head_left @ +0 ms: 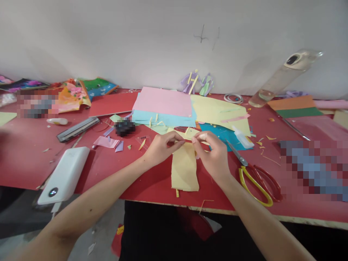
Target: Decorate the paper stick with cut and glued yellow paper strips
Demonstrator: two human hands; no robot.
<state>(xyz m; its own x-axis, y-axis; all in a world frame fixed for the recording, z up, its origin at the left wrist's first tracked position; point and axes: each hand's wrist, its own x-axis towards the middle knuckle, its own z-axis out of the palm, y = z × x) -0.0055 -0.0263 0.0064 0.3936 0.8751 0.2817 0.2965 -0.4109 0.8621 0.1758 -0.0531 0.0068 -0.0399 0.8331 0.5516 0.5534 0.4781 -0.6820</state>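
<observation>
My left hand and my right hand meet over the red table, both pinching the top edge of a pale yellow paper piece that hangs down toward the table's front edge. The fingers of both hands are closed on the paper's upper end, where it looks folded or rolled. Just beyond the hands lie stacked coloured sheets: pink, light blue, yellow and darker blue.
Scissors with yellow and red handles lie right of my right hand, a small glue bottle beyond them. A white power bank and a metal stapler-like bar sit left. A clear bottle leans at the wall. Paper scraps are scattered about.
</observation>
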